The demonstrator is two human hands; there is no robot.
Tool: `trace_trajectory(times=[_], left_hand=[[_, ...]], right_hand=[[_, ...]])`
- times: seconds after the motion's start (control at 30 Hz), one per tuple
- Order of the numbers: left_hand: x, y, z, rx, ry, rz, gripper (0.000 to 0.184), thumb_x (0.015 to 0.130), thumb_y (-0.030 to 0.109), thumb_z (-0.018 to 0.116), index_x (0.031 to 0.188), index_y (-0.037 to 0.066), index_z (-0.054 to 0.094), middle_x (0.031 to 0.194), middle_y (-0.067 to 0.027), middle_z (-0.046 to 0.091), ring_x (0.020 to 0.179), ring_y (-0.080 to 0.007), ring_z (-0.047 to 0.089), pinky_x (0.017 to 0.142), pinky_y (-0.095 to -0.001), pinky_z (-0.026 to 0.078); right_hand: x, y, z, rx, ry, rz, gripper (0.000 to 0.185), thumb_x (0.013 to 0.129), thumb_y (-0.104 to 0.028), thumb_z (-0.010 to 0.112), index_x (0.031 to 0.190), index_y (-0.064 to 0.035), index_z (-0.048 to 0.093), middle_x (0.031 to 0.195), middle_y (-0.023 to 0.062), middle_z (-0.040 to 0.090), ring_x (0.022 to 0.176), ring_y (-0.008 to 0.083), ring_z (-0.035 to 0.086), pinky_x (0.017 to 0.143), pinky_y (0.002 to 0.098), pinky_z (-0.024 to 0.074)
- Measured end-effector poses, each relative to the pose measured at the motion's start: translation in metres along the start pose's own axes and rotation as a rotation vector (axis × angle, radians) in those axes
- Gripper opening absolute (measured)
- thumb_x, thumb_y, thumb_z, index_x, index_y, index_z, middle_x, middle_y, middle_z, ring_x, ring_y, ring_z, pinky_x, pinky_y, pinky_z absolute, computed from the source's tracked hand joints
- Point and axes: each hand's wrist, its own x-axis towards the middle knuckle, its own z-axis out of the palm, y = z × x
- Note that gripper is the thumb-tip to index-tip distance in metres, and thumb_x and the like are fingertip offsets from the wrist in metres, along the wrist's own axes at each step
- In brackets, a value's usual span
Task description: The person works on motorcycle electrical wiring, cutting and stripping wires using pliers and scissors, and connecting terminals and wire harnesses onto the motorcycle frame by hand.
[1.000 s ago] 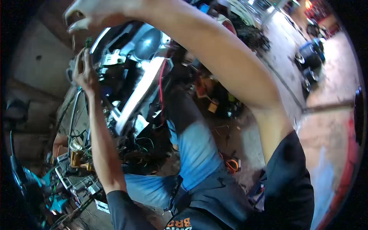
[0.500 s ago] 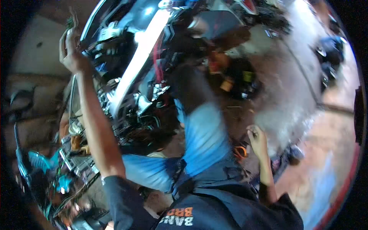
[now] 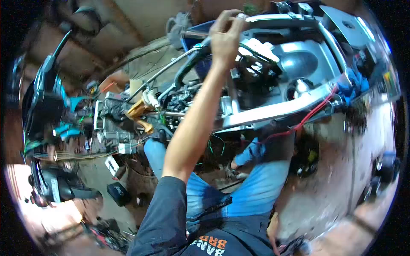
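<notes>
My left hand [image 3: 226, 36] is raised at the top centre, over the upper edge of a motorcycle frame [image 3: 277, 106]. Its fingers are bent and their tips close together; what they hold is too small to make out. A blurred green thing [image 3: 250, 7] shows just beyond the fingertips. Low beside my right hip is my right hand [image 3: 273, 226], partly cut off by my shirt and smeared, its fingers unclear. Red cables [image 3: 314, 112] run along the frame's silver rail, and a dark, rounded basin-like part [image 3: 299, 62] lies inside the frame.
A radiator-like metal part [image 3: 112, 113] and a gold-coloured part [image 3: 139, 112] are left of centre. Teal and black fairings [image 3: 40, 98] stand at the far left. A black case [image 3: 118, 194] rests on the floor [image 3: 316, 192]. My jeans-clad legs [image 3: 260, 183] are below the frame.
The view has swung left, so the frame now lies across the top. My right hand came down from up high to beside my hip. My left hand stays raised.
</notes>
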Motion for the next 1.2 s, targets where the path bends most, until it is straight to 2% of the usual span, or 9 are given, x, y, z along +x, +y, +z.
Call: trace_trajectory(times=[0.07, 0.1, 0.43, 0.53, 0.6, 0.83, 1.03, 1.07, 1.2], left_hand=[[-0.003, -0.005, 0.004, 0.126, -0.03, 0.211, 0.017, 0.098, 0.014, 0.07, 0.11, 0.003, 0.074, 0.087, -0.0027, 0.071, 0.085, -0.01, 0.064, 0.075, -0.0263, 0.051], [-0.015, 0.005, 0.014, 0.027, -0.043, 0.029, 0.019, 0.099, 0.017, 0.071, 0.109, 0.002, 0.073, 0.084, -0.0043, 0.071, 0.08, -0.0097, 0.064, 0.072, -0.0271, 0.051], [-0.014, -0.006, 0.012, 0.131, 0.002, 0.24, 0.021, 0.095, 0.017, 0.072, 0.106, -0.001, 0.073, 0.096, -0.0188, 0.075, 0.086, -0.0276, 0.075, 0.079, -0.0359, 0.057], [-0.016, -0.001, 0.013, 0.129, 0.014, 0.22, 0.023, 0.096, 0.019, 0.071, 0.108, -0.001, 0.072, 0.095, -0.0199, 0.075, 0.087, -0.0296, 0.075, 0.08, -0.0376, 0.056], [-0.016, 0.002, 0.012, 0.128, 0.008, 0.202, 0.024, 0.096, 0.019, 0.072, 0.108, -0.001, 0.072, 0.096, -0.02, 0.075, 0.087, -0.0292, 0.075, 0.08, -0.0374, 0.057], [-0.013, 0.0, 0.008, 0.094, 0.01, 0.178, 0.025, 0.098, 0.019, 0.071, 0.109, -0.003, 0.071, 0.098, -0.0168, 0.076, 0.084, -0.0215, 0.073, 0.076, -0.0333, 0.056], [-0.012, -0.005, 0.011, 0.03, 0.059, 0.19, 0.022, 0.1, 0.018, 0.07, 0.11, -0.001, 0.067, 0.085, -0.0112, 0.071, 0.078, -0.0138, 0.064, 0.071, -0.0303, 0.051], [-0.013, -0.004, 0.012, -0.047, 0.053, 0.144, 0.02, 0.101, 0.018, 0.068, 0.111, 0.0, 0.067, 0.083, -0.0087, 0.069, 0.077, -0.0112, 0.062, 0.068, -0.0295, 0.05], [-0.013, 0.001, 0.009, 0.043, 0.066, 0.047, 0.022, 0.106, 0.025, 0.064, 0.112, 0.004, 0.065, 0.08, -0.0031, 0.067, 0.072, -0.0087, 0.058, 0.064, -0.0276, 0.047]], right_hand=[[0.005, -0.003, -0.007, 0.071, 0.08, -0.045, 0.036, 0.109, -0.016, 0.048, 0.135, 0.0068, 0.057, 0.131, 0.0294, 0.064, 0.117, 0.0371, 0.065, 0.096, 0.0452, 0.0508], [0.01, -0.01, -0.011, 0.068, 0.083, -0.022, 0.035, 0.109, -0.017, 0.049, 0.133, 0.0064, 0.057, 0.128, 0.0282, 0.064, 0.113, 0.0358, 0.065, 0.093, 0.0445, 0.0508], [0.01, -0.092, -0.051, -0.085, 0.047, 0.294, 0.025, 0.108, -0.021, 0.055, 0.117, 0.0027, 0.059, 0.102, 0.0169, 0.065, 0.08, 0.0231, 0.064, 0.066, 0.0368, 0.0509], [0.02, -0.134, -0.071, -0.018, 0.137, 0.205, 0.024, 0.108, -0.022, 0.057, 0.112, 0.0016, 0.06, 0.095, 0.0136, 0.065, 0.07, 0.0193, 0.064, 0.058, 0.0345, 0.0509], [0.072, -0.097, -0.085, 0.091, 0.381, -0.177, 0.021, 0.103, -0.019, 0.067, 0.096, -0.0048, 0.053, 0.08, 0.0046, 0.058, 0.051, 0.0113, 0.05, 0.041, 0.0301, 0.0375], [0.067, -0.379, -0.2, 0.335, 0.339, -0.734, 0.031, 0.108, -0.03, 0.057, 0.113, 0.0005, 0.062, 0.107, 0.0087, 0.065, 0.101, 0.0156, 0.06, 0.092, 0.0345, 0.045], [0.061, -0.508, -0.266, 0.304, 0.217, -1.088, 0.059, 0.106, -0.016, 0.058, 0.156, 0.0078, 0.036, 0.155, 0.0176, 0.048, 0.142, 0.0271, 0.048, 0.123, 0.0394, 0.0297], [0.067, -0.541, -0.27, 0.153, 0.286, -1.179, 0.06, 0.108, -0.029, 0.052, 0.153, 0.0083, 0.041, 0.155, 0.0177, 0.047, 0.145, 0.0302, 0.045, 0.121, 0.0397, 0.0323], [0.047, -0.664, -0.253, -0.366, 0.555, -1.261, 0.059, 0.089, -0.042, 0.08, 0.123, 0.0039, 0.062, 0.11, 0.0205, 0.061, 0.105, 0.0365, 0.066, 0.088, 0.042, 0.0532]])
